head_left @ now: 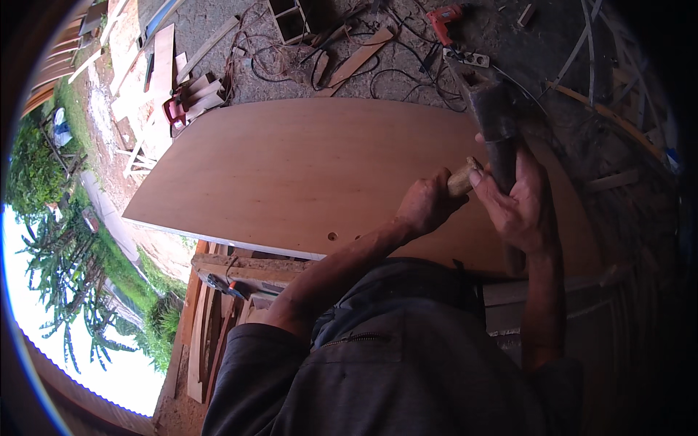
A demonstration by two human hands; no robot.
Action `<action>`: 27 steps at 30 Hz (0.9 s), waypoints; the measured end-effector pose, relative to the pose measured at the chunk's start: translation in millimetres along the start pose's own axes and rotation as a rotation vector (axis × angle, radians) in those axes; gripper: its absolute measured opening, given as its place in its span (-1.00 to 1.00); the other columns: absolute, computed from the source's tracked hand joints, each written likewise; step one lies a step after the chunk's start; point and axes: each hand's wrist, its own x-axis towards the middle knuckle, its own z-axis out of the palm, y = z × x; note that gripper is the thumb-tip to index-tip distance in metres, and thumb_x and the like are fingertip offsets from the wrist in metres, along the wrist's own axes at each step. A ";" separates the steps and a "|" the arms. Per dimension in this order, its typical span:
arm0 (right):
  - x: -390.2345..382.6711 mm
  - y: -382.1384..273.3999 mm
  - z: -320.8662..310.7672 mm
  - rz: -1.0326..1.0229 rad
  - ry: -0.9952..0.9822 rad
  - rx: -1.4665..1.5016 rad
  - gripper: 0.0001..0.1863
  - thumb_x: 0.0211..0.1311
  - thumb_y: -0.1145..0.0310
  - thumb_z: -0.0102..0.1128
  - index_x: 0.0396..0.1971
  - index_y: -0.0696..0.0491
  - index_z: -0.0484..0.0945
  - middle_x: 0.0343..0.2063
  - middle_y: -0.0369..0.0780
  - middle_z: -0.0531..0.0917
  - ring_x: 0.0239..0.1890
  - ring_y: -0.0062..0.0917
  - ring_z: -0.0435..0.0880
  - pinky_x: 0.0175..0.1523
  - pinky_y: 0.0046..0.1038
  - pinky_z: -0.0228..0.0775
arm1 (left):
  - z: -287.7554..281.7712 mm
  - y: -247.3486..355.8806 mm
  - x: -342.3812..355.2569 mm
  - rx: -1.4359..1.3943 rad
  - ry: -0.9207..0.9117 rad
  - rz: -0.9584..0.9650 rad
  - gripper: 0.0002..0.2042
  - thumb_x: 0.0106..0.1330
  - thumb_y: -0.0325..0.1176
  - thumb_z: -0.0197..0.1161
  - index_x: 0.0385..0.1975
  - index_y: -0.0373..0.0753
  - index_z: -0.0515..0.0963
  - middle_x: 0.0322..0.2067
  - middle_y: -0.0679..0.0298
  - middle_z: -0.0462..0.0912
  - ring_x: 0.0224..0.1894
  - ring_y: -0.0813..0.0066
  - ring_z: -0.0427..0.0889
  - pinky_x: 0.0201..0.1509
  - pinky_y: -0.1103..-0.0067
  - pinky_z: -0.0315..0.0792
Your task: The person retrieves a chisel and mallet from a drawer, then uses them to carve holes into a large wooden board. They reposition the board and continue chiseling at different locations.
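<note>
My right hand (pixel 520 200) is closed around the dark handle of a hammer (pixel 498 120), its heavy head raised toward the far side. My left hand (pixel 425 203) is closed on a short tan wooden handle (pixel 461 179). My right thumb is at the end of that handle; whatever the left fist covers is hidden. Both hands are above a broad, smooth wooden door panel (pixel 291 160) lying flat in front of me. Near its front edge is a round drilled hole (pixel 332 236), with part of another beside it, next to my left forearm.
A red power tool (pixel 174 109) sits among offcuts at the far left. An orange drill (pixel 442 23), a power strip (pixel 467 57) and tangled cables lie on the floor beyond the panel. Lumber and an orange-and-black tool (pixel 227 288) are below its near left edge.
</note>
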 end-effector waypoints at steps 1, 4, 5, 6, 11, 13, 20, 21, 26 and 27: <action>-5.0 0.1 -1.0 0.032 0.051 0.053 -0.55 0.31 0.51 0.20 0.18 0.17 0.38 -0.46 -0.28 0.53 -0.55 -0.70 0.47 -0.42 -0.57 0.34 | 5.3 2.5 2.6 -0.008 -0.064 0.033 -0.60 0.28 -0.18 0.39 -0.10 -0.33 0.43 -0.29 -0.17 0.67 -0.19 -0.18 0.67 -0.15 0.18 0.52; -13.8 4.9 -8.3 0.180 0.084 0.174 -0.56 0.33 0.49 0.20 0.19 0.18 0.39 -0.41 -0.28 0.52 -0.50 -0.78 0.43 -0.37 -0.63 0.30 | -12.0 -0.2 5.3 -0.127 -0.082 0.051 -0.60 0.29 -0.24 0.42 -0.01 -0.29 0.45 -0.31 0.02 0.69 -0.22 0.12 0.71 -0.15 0.30 0.53; -17.6 13.4 -11.1 0.210 0.093 0.210 -0.58 0.33 0.50 0.20 0.16 0.19 0.39 -0.33 -0.24 0.55 -0.39 -0.72 0.49 -0.26 -0.56 0.38 | -32.5 0.9 4.0 -0.272 -0.046 0.054 -0.60 0.29 -0.25 0.42 0.00 -0.28 0.46 -0.34 0.11 0.68 -0.26 0.26 0.69 -0.17 0.35 0.53; -19.8 20.1 -11.4 0.242 0.089 0.235 -0.59 0.33 0.51 0.20 0.16 0.18 0.39 -0.34 -0.25 0.55 -0.40 -0.73 0.50 -0.27 -0.58 0.38 | -51.3 -2.0 0.3 -0.413 0.000 0.059 -0.61 0.30 -0.26 0.43 0.01 -0.28 0.47 -0.37 0.20 0.67 -0.29 0.40 0.66 -0.19 0.41 0.52; -25.9 45.2 -1.6 0.438 0.010 0.376 -0.59 0.33 0.51 0.19 0.15 0.15 0.38 -0.46 -0.31 0.51 -0.51 -0.80 0.44 -0.43 -0.65 0.28 | -103.1 -20.3 -22.3 -0.441 0.332 0.109 -0.73 0.34 -0.25 0.40 -0.16 -0.25 0.51 -0.51 0.45 0.48 -0.46 0.74 0.41 -0.38 0.63 0.36; -29.2 49.0 8.5 0.486 -0.006 0.421 -0.58 0.32 0.50 0.19 0.15 0.15 0.37 -0.50 -0.34 0.48 -0.56 -0.83 0.39 -0.50 -0.66 0.20 | -120.1 -22.9 -29.6 -0.561 0.327 0.040 -0.77 0.36 -0.26 0.38 -0.30 -0.20 0.46 -0.56 0.48 0.44 -0.55 0.75 0.38 -0.49 0.68 0.27; -32.8 60.8 34.9 0.429 -0.064 0.450 -0.57 0.31 0.49 0.19 0.14 0.23 0.35 -0.16 -0.19 0.45 -0.53 -0.80 0.36 -0.46 -0.61 0.28 | -101.0 -24.8 -44.3 -0.767 0.460 -0.067 -0.80 0.33 -0.43 0.34 -0.39 -0.11 0.38 -0.68 0.50 0.36 -0.71 0.73 0.30 -0.64 0.69 0.17; -34.5 63.0 37.9 0.423 -0.060 0.438 -0.57 0.31 0.49 0.19 0.14 0.23 0.35 -0.18 -0.20 0.44 -0.52 -0.80 0.35 -0.45 -0.62 0.28 | -98.7 -23.3 -44.0 -0.756 0.486 -0.111 -0.79 0.33 -0.43 0.34 -0.39 -0.11 0.38 -0.67 0.49 0.36 -0.71 0.74 0.31 -0.65 0.69 0.18; -33.6 62.7 37.7 0.490 -0.109 0.472 -0.58 0.32 0.51 0.17 0.15 0.21 0.34 -0.27 -0.28 0.43 -0.50 -0.82 0.33 -0.45 -0.63 0.27 | -86.2 -22.7 -39.8 -0.714 0.582 -0.149 -0.78 0.35 -0.41 0.35 -0.42 -0.11 0.38 -0.67 0.50 0.38 -0.72 0.75 0.32 -0.66 0.70 0.21; -34.2 62.9 38.6 0.483 -0.095 0.469 -0.57 0.32 0.51 0.17 0.15 0.20 0.34 -0.28 -0.29 0.43 -0.51 -0.83 0.33 -0.45 -0.64 0.25 | -84.4 -25.2 -39.5 -0.705 0.589 -0.102 -0.77 0.36 -0.40 0.35 -0.42 -0.12 0.38 -0.67 0.50 0.37 -0.72 0.75 0.31 -0.67 0.70 0.20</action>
